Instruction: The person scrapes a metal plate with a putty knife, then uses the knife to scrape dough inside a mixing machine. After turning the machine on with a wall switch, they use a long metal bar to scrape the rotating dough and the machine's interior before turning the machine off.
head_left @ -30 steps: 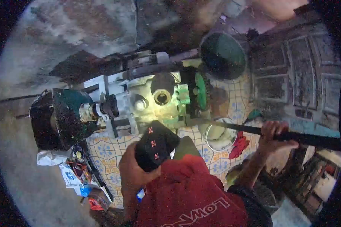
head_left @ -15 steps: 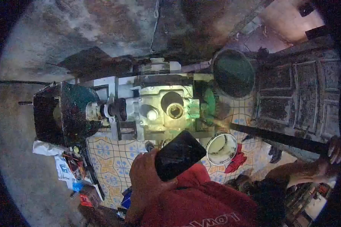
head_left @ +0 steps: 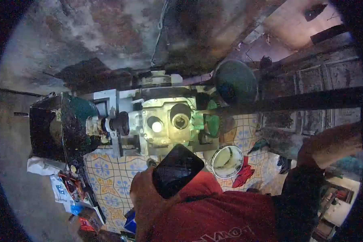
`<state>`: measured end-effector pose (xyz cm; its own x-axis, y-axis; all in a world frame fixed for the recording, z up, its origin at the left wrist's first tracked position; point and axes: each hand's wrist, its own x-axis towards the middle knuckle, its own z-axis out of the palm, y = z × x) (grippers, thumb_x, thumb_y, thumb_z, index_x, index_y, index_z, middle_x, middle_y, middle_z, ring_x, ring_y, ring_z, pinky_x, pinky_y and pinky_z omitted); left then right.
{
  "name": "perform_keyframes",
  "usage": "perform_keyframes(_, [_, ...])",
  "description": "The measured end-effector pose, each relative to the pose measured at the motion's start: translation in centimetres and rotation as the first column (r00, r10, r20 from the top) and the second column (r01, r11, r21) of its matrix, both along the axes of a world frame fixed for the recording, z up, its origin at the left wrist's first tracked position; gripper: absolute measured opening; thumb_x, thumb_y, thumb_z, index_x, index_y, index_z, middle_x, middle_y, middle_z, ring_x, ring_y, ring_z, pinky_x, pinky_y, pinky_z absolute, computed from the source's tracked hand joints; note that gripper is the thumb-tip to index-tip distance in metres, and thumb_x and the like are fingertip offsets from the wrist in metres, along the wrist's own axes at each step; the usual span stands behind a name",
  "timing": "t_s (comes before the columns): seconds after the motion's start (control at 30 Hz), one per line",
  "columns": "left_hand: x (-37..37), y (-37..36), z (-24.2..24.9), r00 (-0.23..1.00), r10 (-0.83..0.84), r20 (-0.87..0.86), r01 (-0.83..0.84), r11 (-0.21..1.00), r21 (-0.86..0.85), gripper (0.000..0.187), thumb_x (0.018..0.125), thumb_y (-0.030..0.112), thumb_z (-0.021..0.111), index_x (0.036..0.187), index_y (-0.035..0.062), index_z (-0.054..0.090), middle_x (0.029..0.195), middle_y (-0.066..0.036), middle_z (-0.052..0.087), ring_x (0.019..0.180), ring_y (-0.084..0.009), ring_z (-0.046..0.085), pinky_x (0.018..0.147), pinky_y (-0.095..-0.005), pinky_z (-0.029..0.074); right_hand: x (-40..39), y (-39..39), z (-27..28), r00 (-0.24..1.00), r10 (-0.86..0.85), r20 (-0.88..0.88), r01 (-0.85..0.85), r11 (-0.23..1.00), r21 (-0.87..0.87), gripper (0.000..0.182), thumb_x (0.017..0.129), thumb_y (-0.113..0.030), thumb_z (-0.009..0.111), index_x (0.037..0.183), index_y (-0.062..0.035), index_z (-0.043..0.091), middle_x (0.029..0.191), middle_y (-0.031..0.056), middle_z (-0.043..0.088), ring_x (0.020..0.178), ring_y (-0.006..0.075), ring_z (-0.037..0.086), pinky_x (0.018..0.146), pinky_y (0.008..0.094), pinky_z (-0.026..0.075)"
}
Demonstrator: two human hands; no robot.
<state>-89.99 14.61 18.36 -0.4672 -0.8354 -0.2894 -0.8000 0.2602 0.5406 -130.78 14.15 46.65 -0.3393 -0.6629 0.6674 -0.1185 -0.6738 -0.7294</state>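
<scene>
My left hand (head_left: pixel 143 189) is closed around a dark smartphone (head_left: pixel 178 171), held low in front of the machine. A light falls on the pale metal housing (head_left: pixel 165 139), which has a bright round spot and a raised round fitting (head_left: pixel 181 120) with a dark centre. At the right side of the housing is a green part (head_left: pixel 211 121). A long dark bar (head_left: pixel 294 100) runs from beside the housing to the right edge. My right forearm (head_left: pixel 336 143) reaches up toward the bar's outer end; the hand itself is lost in the dark edge.
A dark box-like hopper (head_left: pixel 48 133) joins the machine on the left. Below right stand a white bucket (head_left: pixel 227 162) and a red cloth (head_left: pixel 244 172) on the patterned tile floor (head_left: pixel 113 173). A large round dark disc (head_left: pixel 236 82) leans behind, near a worn wooden door (head_left: pixel 306 109).
The bar has swung upward at its right end, along with my right arm. The view has shifted slightly, while the phone stays in my left hand.
</scene>
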Motion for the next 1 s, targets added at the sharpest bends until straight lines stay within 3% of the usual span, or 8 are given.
perform_keyframes(0.2, [1.4, 0.7, 0.4, 0.990, 0.112, -0.087, -0.115, 0.993, -0.034, 0.082, 0.046, 0.042, 0.086, 0.111, 0.0039, 0.055, 0.101, -0.016, 0.062, 0.097, -0.0375, 0.060, 0.084, -0.0467, 0.048, 2.5, -1.2, -0.7, 0.990, -0.064, -0.124, 0.062, 0.998, -0.018, 0.048, 0.090, -0.061, 0.044, 0.077, -0.0153, 0.046, 0.055, -0.0042, 0.037, 0.041, 0.0084, 0.028, 0.037, 0.0264, 0.024])
perform_keyframes(0.33, [1.8, 1.2, 0.7, 0.983, 0.153, -0.102, -0.159, 0.986, -0.052, 0.081, 0.046, 0.041, 0.086, 0.112, 0.0043, 0.055, 0.101, -0.016, 0.063, 0.096, -0.0375, 0.060, 0.083, -0.0465, 0.048, 4.7, -2.6, -2.0, 0.985, -0.029, -0.172, 0.026, 1.000, -0.015, 0.047, 0.089, -0.062, 0.046, 0.082, -0.0151, 0.048, 0.055, -0.0044, 0.040, 0.040, 0.0092, 0.032, 0.038, 0.0274, 0.029])
perform_keyframes(0.43, [2.0, 1.5, 0.3, 0.989, 0.119, -0.091, -0.130, 0.983, -0.133, 0.086, 0.052, 0.050, 0.083, 0.116, 0.0037, 0.048, 0.094, -0.017, 0.056, 0.087, -0.0374, 0.057, 0.077, -0.0461, 0.046, 6.8, -3.7, -3.4, 0.979, 0.008, -0.205, -0.012, 1.000, -0.018, 0.048, 0.088, -0.062, 0.047, 0.086, -0.0150, 0.049, 0.055, -0.0045, 0.042, 0.040, 0.0099, 0.036, 0.038, 0.0282, 0.032])
perform_keyframes(0.67, [1.6, 1.5, 0.6, 0.986, 0.163, -0.025, -0.165, 0.980, -0.112, 0.080, 0.052, 0.045, 0.085, 0.112, 0.0041, 0.051, 0.095, -0.017, 0.064, 0.087, -0.0367, 0.063, 0.077, -0.0451, 0.051, 12.3, -8.5, -6.5, 0.928, 0.136, -0.347, -0.146, 0.989, -0.001, 0.050, 0.086, -0.064, 0.050, 0.096, -0.0148, 0.053, 0.055, -0.0048, 0.046, 0.039, 0.0113, 0.044, 0.038, 0.0299, 0.040])
perform_keyframes(0.83, [2.1, 1.5, -0.4, 0.993, 0.121, 0.016, -0.118, 0.985, -0.125, 0.086, 0.054, 0.048, 0.084, 0.117, 0.0046, 0.046, 0.095, -0.018, 0.064, 0.088, -0.0376, 0.063, 0.076, -0.0467, 0.051, 15.7, -10.9, -8.3, 0.875, -0.053, -0.482, 0.041, 0.999, -0.035, 0.052, 0.085, -0.059, 0.052, 0.094, -0.0079, 0.053, 0.058, 0.0030, 0.049, 0.045, 0.0190, 0.049, 0.043, 0.0348, 0.043])
perform_keyframes(1.0, [2.7, 1.4, -1.1, 0.991, 0.134, 0.014, -0.132, 0.985, -0.111, 0.084, 0.051, 0.037, 0.084, 0.119, 0.0066, 0.044, 0.100, -0.018, 0.063, 0.089, -0.0389, 0.063, 0.077, -0.0470, 0.051, 19.1, -11.9, -9.6, 0.812, -0.189, -0.553, 0.157, 0.982, -0.105, 0.054, 0.085, -0.054, 0.054, 0.093, -0.0010, 0.054, 0.060, 0.0109, 0.053, 0.052, 0.0268, 0.053, 0.048, 0.0397, 0.046])
